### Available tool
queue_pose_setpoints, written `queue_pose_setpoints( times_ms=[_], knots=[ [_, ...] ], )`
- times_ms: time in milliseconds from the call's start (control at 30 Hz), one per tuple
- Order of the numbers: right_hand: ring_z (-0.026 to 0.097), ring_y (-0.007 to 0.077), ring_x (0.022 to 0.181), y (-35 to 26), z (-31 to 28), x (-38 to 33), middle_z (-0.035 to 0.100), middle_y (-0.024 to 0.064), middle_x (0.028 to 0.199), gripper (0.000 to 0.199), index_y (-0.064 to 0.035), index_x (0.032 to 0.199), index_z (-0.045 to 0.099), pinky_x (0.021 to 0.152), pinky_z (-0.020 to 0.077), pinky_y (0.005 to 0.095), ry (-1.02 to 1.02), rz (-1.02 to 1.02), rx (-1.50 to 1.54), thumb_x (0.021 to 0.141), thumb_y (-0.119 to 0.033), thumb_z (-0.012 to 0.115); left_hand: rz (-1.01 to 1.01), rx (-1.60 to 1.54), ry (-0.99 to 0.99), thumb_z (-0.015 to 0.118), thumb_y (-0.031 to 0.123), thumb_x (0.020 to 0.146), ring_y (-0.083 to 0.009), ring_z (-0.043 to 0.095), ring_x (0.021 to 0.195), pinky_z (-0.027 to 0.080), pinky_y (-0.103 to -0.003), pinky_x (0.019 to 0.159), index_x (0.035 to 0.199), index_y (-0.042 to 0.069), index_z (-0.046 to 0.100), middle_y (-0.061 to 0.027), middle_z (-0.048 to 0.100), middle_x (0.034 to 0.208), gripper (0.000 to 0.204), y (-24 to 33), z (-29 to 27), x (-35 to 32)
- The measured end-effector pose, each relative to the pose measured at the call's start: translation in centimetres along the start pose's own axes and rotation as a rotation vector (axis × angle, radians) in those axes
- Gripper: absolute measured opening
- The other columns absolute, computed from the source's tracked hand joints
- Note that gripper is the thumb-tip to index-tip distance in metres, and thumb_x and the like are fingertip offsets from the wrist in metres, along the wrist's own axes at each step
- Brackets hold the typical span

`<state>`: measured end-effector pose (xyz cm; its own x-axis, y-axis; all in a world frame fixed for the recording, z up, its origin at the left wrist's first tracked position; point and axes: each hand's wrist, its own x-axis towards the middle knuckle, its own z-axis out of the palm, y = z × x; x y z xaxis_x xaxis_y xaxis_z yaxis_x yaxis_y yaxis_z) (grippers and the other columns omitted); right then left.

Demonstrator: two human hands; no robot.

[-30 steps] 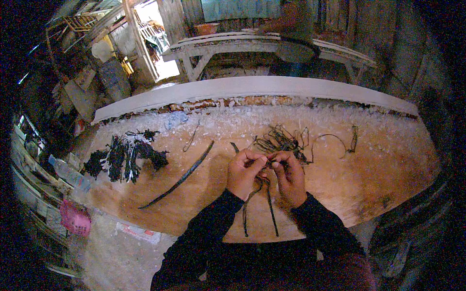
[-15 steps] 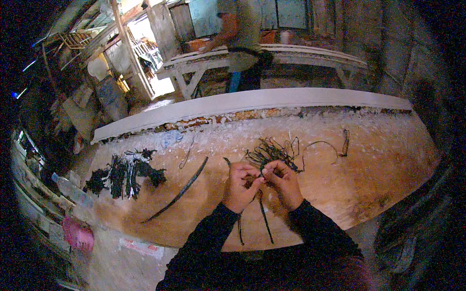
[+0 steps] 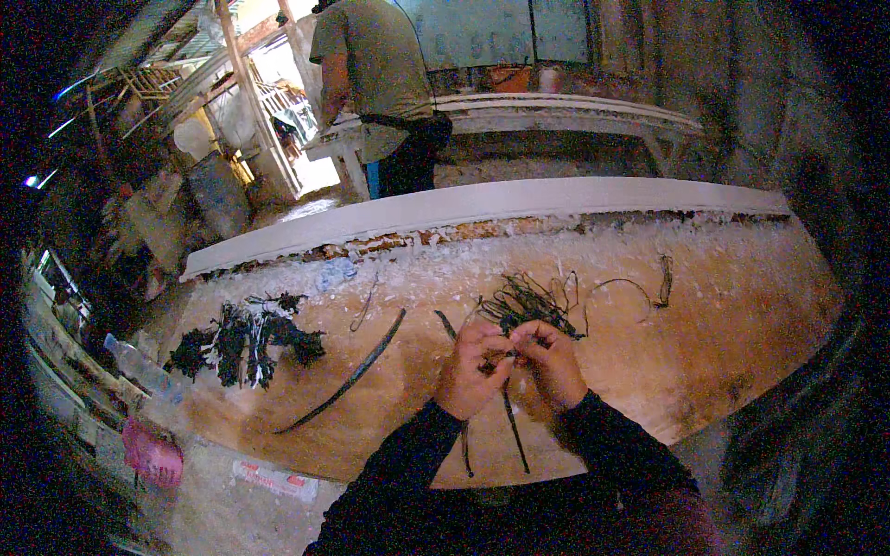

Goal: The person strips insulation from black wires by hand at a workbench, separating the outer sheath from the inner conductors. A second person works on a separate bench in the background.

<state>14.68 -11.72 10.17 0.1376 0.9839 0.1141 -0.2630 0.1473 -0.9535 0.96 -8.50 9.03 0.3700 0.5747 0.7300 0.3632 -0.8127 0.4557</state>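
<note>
at the grip, the left hand [image 3: 473, 372] and right hand [image 3: 553, 371] hide the upper ends of the dark strips [image 3: 515, 433] they pinch, detail too small to tell. just beyond, they cover part of the tangled cord [image 3: 530, 300]; farther off, the top edge crops a person [image 3: 385, 60].

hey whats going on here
A person's left hand and right hand meet over the wooden tabletop, pinching dark strands that trail toward the near edge. Tangled cord lies beyond them; a curved strip and black-and-white bundle lie left. Another person stands by a bench.
</note>
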Motion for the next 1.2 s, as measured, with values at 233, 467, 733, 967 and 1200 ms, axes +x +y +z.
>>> queue_pose_setpoints(
  times_ms=[233,467,733,967,1200],
  knots=[
    [0.053,0.0112,0.073,-0.7,0.2,-0.8,0.058,0.0036,0.082,0.011,-0.0030,0.083,0.058,0.065,0.0453,0.0236,-0.030,0.055,0.097,0.079,-0.013,0.058,-0.081,-0.183,0.098,0.062,0.002,0.071,-0.0184,0.054,0.086,0.048,-0.025,0.065,0.098,0.006,0.047,-0.0117,0.046,0.105,0.031,0.1,0.3,0.2],
    [0.055,0.0128,0.081,-1.2,0.5,-0.8,0.060,0.0058,0.088,0.017,-0.0015,0.092,0.060,0.074,0.0435,0.0252,-0.080,-0.084,-0.096,0.077,-0.009,0.059,-0.543,-0.902,0.077,0.059,0.001,0.074,-0.0135,0.056,0.072,0.047,-0.020,0.053,0.111,0.002,0.030,-0.0100,0.054,0.097,0.047,0.1,-0.3,0.6],
    [0.053,0.0122,0.078,0.3,0.3,-0.5,0.056,0.0032,0.080,0.008,-0.0023,0.083,0.058,0.071,0.0417,0.0248,0.015,-0.337,-0.342,0.076,-0.006,0.060,-0.236,-0.334,0.074,0.061,0.001,0.072,-0.0197,0.055,0.088,0.049,-0.028,0.068,0.101,0.002,0.042,-0.0122,0.051,0.105,0.034,0.1,0.4,-0.2],
    [0.050,0.0126,0.075,0.9,0.2,-0.5,0.050,0.0050,0.077,0.006,-0.0014,0.080,0.052,0.067,0.0412,0.0249,0.047,-0.487,-0.566,0.079,-0.007,0.054,-0.202,-0.216,0.071,0.063,0.004,0.070,-0.0259,0.045,0.105,0.048,-0.031,0.075,0.087,0.001,0.050,-0.0140,0.041,0.114,0.021,0.4,0.2,0.0],
    [0.049,0.0117,0.075,1.3,0.1,0.0,0.048,0.0015,0.082,0.007,-0.0058,0.087,0.046,0.069,0.0414,0.0247,-0.151,-0.181,-0.176,0.083,-0.010,0.049,-0.278,-0.192,0.182,0.063,0.003,0.070,-0.0234,0.047,0.101,0.045,-0.028,0.076,0.081,0.002,0.052,-0.0117,0.042,0.110,0.016,0.0,1.0,-0.2]
  ],
)
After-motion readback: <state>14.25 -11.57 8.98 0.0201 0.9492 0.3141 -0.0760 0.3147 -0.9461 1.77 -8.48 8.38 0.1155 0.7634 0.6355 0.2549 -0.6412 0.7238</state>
